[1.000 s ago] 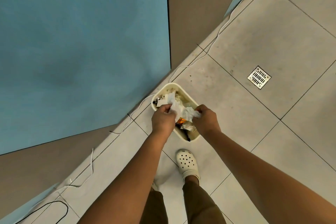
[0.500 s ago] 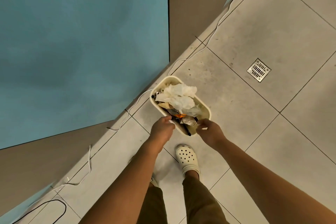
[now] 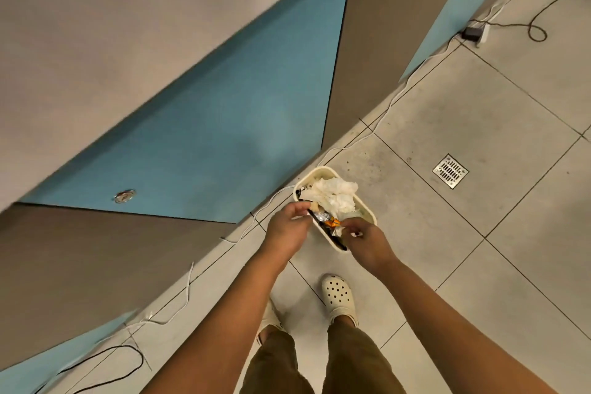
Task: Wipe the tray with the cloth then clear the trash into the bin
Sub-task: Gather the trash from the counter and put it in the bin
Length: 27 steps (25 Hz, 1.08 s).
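A cream plastic bin (image 3: 367, 206) stands on the tiled floor by the wall. Crumpled white paper (image 3: 335, 195) lies heaped on top of its trash, with foil and orange wrappers (image 3: 327, 219) below it at the near side. My left hand (image 3: 286, 229) hovers over the bin's near left rim, fingers loosely curled, fingertips close to the wrappers. Over the near right rim is my right hand (image 3: 367, 241), also loosely curled. Neither hand plainly holds anything. The tray and the cloth are out of view.
My feet in cream clogs (image 3: 339, 296) stand just behind the bin. A white cable (image 3: 377, 128) runs along the foot of the blue and grey wall (image 3: 204, 144). A metal floor drain (image 3: 450, 170) lies to the right, a black plug and cord (image 3: 471, 32) at far right.
Both hands have let go of the white paper, which now lies in the bin, and have drawn back toward me. The camera has tilted up, showing more wall.
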Motion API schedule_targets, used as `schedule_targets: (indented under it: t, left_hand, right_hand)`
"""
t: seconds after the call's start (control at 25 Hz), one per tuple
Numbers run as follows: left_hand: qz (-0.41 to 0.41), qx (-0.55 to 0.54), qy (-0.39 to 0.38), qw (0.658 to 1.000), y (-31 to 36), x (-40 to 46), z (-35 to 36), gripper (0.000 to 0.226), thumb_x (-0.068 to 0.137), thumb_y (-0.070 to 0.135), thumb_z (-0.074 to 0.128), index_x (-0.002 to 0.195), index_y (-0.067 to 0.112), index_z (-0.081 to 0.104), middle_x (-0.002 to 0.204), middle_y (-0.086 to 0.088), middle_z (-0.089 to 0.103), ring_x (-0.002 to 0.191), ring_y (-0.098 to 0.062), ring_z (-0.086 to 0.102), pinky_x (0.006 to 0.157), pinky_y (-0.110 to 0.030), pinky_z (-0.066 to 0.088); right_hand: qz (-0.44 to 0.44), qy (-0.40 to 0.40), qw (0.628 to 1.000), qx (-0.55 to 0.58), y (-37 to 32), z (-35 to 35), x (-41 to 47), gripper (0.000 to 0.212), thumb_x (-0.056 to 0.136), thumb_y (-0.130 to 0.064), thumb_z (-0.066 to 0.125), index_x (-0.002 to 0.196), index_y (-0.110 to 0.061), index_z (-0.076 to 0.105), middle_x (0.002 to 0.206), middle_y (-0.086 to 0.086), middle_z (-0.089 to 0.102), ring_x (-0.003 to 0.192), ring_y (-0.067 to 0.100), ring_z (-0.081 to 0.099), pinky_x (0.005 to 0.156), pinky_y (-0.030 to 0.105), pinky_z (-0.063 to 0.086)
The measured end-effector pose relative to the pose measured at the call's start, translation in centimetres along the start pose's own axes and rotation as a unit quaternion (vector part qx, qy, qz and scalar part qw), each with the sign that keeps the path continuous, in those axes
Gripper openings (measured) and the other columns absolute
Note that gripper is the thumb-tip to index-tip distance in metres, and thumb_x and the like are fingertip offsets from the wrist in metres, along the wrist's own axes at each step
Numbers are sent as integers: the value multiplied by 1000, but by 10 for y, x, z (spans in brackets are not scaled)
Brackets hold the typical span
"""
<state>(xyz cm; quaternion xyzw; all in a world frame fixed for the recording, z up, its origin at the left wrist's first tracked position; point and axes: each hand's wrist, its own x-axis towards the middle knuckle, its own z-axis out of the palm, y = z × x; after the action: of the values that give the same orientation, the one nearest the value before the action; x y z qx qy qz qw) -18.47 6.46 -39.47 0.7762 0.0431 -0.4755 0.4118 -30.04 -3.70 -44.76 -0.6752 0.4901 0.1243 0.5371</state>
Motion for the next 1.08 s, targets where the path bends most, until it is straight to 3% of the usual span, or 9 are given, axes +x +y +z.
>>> schedule_targets:
  t: [0.2,0.32,0.44,0.6,0.8,1.08]
  left_hand:
    - [93,-41,-3,995,58,-114,-39,28,88,2,51,106,21,60,92,10,55,84,-9,55,66,-17,41]
    - [160,-67,19,985,95,-170,-75,29,86,2,52,95,28,59,92,9,57,78,-6,55,62,-16,42]
    - [221,-89,41,970,135,-212,-116,29,87,3,51,100,28,58,90,11,56,79,-6,55,62,-20,43]
    - [297,-103,62,947,171,-266,-171,28,85,4,53,103,26,59,90,11,57,80,-6,56,65,-21,45]
    - [331,-128,104,929,199,-306,-256,25,88,7,51,103,25,62,91,9,59,82,-10,59,67,-22,46]
    - [354,-148,141,913,209,-315,-348,19,93,10,50,104,21,60,91,5,60,82,-10,59,67,-22,48]
  right_hand:
    - [-143,-1,988,58,-103,-27,-79,20,86,-5,56,96,-21,59,84,-10,59,82,15,58,77,25,45]
    - [-234,-30,972,21,-171,-43,-125,22,85,-1,55,97,-19,59,87,-7,60,71,5,55,65,11,43]
    - [-302,-31,953,-6,-240,-57,-162,19,86,-6,57,97,-21,60,90,-5,60,65,5,53,56,8,41]
    - [-388,-8,922,0,-330,-59,-213,19,86,-3,55,99,-16,61,86,-9,58,67,4,52,54,4,39]
    - [-426,-28,904,6,-409,-27,-252,18,86,-7,55,93,-23,61,89,-9,60,71,7,53,63,18,38]
    - [-423,18,906,21,-466,11,-265,16,86,-7,56,96,-18,63,93,-7,60,63,9,52,58,18,39]
